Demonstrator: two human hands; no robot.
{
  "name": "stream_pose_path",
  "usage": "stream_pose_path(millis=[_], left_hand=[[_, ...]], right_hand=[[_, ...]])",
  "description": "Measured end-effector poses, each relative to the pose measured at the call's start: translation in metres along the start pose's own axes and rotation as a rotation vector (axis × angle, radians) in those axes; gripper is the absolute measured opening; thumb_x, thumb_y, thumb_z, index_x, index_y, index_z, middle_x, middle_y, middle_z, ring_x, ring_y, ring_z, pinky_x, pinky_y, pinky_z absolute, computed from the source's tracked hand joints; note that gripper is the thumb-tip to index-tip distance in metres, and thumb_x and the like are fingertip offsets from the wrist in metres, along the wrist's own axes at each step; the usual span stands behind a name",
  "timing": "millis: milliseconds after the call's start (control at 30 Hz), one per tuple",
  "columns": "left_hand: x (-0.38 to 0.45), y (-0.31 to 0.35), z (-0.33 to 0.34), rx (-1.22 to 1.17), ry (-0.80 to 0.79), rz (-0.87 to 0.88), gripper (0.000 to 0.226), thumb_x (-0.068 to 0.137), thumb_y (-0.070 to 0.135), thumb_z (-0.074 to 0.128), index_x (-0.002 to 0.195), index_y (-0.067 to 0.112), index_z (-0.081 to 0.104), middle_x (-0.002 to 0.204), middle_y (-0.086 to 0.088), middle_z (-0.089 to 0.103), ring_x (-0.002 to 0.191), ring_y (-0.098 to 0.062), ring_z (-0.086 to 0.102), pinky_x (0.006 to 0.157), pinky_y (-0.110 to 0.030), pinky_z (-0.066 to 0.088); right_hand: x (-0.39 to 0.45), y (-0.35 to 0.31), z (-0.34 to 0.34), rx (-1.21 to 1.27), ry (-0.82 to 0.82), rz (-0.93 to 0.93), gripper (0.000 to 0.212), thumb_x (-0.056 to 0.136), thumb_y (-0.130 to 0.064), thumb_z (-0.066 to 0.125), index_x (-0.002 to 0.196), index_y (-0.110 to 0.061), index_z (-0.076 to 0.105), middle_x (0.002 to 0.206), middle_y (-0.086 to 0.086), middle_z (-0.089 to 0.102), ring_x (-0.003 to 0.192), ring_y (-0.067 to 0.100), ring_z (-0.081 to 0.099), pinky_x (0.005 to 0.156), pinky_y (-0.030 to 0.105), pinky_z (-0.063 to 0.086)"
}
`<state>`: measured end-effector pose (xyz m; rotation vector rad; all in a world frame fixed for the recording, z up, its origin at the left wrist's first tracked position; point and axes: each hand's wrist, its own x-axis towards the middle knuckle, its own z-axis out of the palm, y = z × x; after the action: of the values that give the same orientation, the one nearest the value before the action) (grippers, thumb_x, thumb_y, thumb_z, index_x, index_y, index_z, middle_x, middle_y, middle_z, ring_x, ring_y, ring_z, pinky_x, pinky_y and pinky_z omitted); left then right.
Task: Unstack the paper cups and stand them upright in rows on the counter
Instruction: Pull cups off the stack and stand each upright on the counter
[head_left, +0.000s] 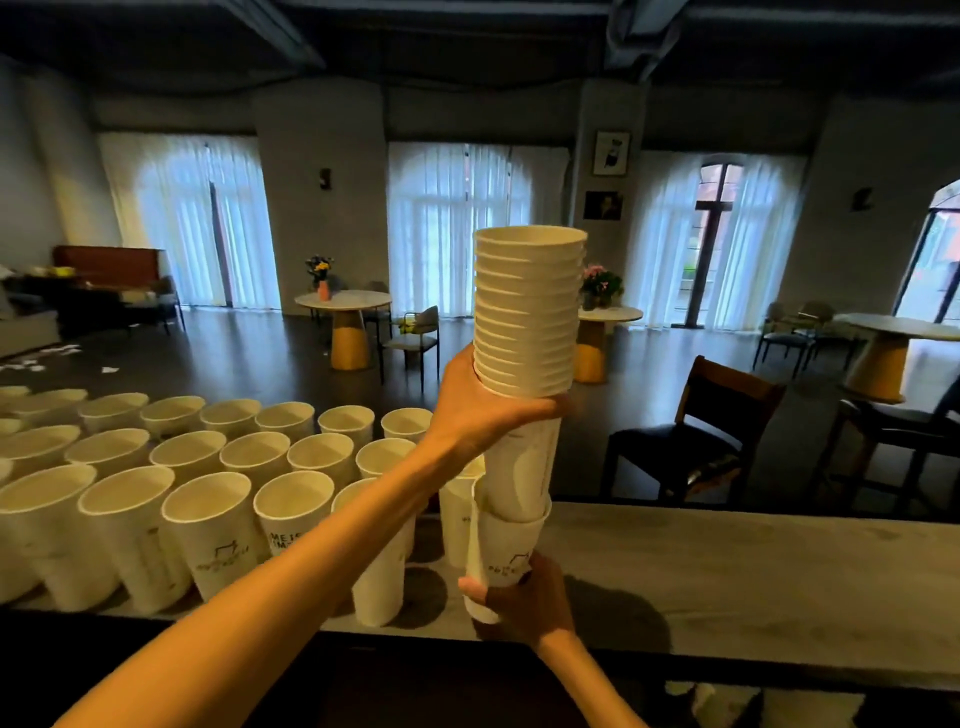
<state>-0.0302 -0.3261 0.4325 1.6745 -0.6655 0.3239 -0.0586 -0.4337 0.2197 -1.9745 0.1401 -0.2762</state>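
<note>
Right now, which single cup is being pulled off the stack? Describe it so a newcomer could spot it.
Find the grey counter and, at the right end of the cup rows, the tall stack gripped by the left hand. The cup hangs at its bottom, held by the right hand; unlike its neighbours, it is not standing alone.

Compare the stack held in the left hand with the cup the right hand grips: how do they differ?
The stack is many nested cups, its rims ringed one above another; the bottom cup is a single one, partly slid off the stack's base. The left hand holds the stack high, clear of the counter; the right hand grips the bottom cup low, near the counter. The bottom cup shows a printed logo; the stack's visible rims are plain. Both are upright, cream paper.
</note>
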Motion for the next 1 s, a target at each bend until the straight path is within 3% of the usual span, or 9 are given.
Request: stream_pose_path(millis=[200,300,400,500,667,800,900,1000], left_hand=[[0.018,0.013,-0.034,0.0,0.074,0.049,0.064,0.065,0.019,0.091,0.12,0.015,0.059,0.103,0.009,0.068,0.095,-0.003,0.068,0.077,-0.015,0.057],[0.021,0.016,-0.042,-0.04,0.117,0.038,0.073,0.059,0.026,0.093,0.124,0.013,0.061,0.107,0.001,0.071,0.097,-0.012,0.07,0.078,-0.027,0.061],[0.022,0.019,-0.04,-0.071,0.133,0.033,0.072,0.057,0.032,0.091,0.121,0.017,0.061,0.103,0.006,0.071,0.094,-0.006,0.069,0.073,-0.025,0.06],[0.024,0.019,-0.034,-0.098,0.139,0.042,0.061,0.06,0.027,0.092,0.111,0.03,0.057,0.097,0.015,0.069,0.086,0.006,0.068,0.071,-0.018,0.058],[0.024,0.017,-0.012,-0.135,0.088,0.009,0.076,0.049,0.045,0.094,0.114,0.031,0.058,0.101,0.012,0.071,0.09,-0.002,0.07,0.076,-0.023,0.059],[0.021,0.008,0.01,-0.107,0.001,-0.026,0.063,0.059,0.033,0.094,0.112,0.029,0.06,0.101,0.009,0.071,0.089,0.001,0.069,0.074,-0.018,0.057],[0.014,-0.002,0.032,-0.084,-0.06,-0.086,0.063,0.046,0.044,0.092,0.097,0.035,0.058,0.096,0.012,0.071,0.083,0.009,0.067,0.068,-0.011,0.053],[0.007,-0.016,0.062,-0.069,-0.121,-0.098,0.06,0.054,0.02,0.097,0.094,0.034,0.055,0.09,0.016,0.067,0.074,0.016,0.063,0.061,-0.006,0.048]], right_hand=[[0.01,0.003,0.024,0.032,-0.123,0.031,0.078,0.055,-0.049,0.09,0.119,-0.041,0.047,0.114,-0.021,0.058,0.111,0.006,0.057,0.096,0.033,0.052],[0.013,0.007,0.034,0.014,-0.169,0.043,0.083,0.046,-0.062,0.087,0.117,-0.04,0.051,0.111,-0.021,0.061,0.111,0.004,0.059,0.084,0.02,0.052],[0.012,0.008,0.04,0.013,-0.17,0.008,0.073,0.045,-0.065,0.083,0.109,-0.044,0.052,0.106,-0.022,0.065,0.102,-0.004,0.061,0.07,0.01,0.049],[0.012,0.01,0.042,0.045,-0.173,0.026,0.075,0.045,-0.062,0.085,0.11,-0.043,0.052,0.109,-0.02,0.066,0.104,-0.003,0.061,0.075,0.012,0.051],[0.011,0.02,0.031,-0.001,-0.245,0.041,0.101,0.043,-0.067,0.088,0.13,-0.033,0.051,0.126,-0.016,0.062,0.119,0.003,0.057,0.101,0.033,0.051],[0.012,0.021,-0.005,-0.058,-0.322,0.08,0.088,0.049,-0.062,0.088,0.126,-0.035,0.054,0.12,-0.018,0.066,0.112,-0.002,0.061,0.097,0.027,0.052],[0.012,0.021,-0.035,-0.056,-0.26,0.127,0.08,0.055,-0.054,0.089,0.122,-0.034,0.052,0.117,-0.012,0.061,0.109,0.006,0.059,0.096,0.032,0.051],[0.009,0.022,-0.069,-0.001,-0.148,0.144,0.067,0.061,-0.038,0.091,0.114,-0.042,0.049,0.112,-0.016,0.06,0.109,0.008,0.059,0.086,0.026,0.05]])
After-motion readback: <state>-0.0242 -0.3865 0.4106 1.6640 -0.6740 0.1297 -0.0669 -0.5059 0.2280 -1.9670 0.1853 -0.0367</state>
